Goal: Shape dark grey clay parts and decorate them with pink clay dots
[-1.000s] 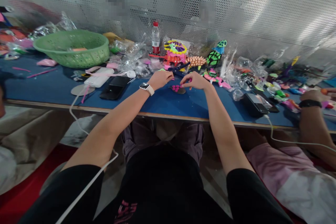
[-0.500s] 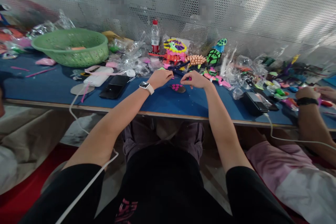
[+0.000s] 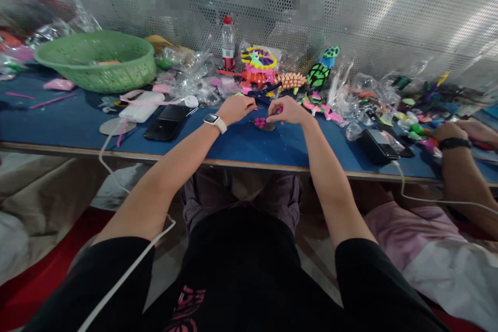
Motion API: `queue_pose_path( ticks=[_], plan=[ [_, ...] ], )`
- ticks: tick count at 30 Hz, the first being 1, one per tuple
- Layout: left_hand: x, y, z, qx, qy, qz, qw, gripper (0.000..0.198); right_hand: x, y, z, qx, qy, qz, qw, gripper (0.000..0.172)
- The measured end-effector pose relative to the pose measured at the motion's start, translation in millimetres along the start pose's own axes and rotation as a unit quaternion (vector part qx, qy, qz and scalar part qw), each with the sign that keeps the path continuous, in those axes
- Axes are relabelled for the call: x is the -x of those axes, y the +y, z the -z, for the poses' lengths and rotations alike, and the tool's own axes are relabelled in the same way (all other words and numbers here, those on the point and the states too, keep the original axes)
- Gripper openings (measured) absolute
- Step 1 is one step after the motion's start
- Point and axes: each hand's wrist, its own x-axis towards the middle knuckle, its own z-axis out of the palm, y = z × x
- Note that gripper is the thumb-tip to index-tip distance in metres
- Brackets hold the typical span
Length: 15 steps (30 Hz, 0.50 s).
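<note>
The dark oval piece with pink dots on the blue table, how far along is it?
The dark oval piece already carries several pink dots. The left hand and right hand pinch something small just above it. Part of its dark face remains bare.

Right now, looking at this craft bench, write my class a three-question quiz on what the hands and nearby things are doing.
1. True or false: the left hand wears a white wristwatch.
2. What lies on the blue table between both hands: A green basket, B dark piece with pink dots, C water bottle?
3. Which side of the right hand is the black phone on?

Key: 1 true; 2 B; 3 its left.
</note>
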Motion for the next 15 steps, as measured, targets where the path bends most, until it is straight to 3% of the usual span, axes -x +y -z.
queue_pose_path(
  ticks=[5,15],
  plan=[
    [-1.3,-1.8,-1.9,-0.012,-0.010,0.006,1.000,0.035,-2.3,3.1,-0.6,0.039,-0.010,0.005,0.999,0.026],
    [-3.4,-2.5,-6.3,0.014,-0.009,0.016,1.000,0.032,-3.9,6.9,-1.9,0.038,-0.013,-0.018,0.999,0.037]
  ],
)
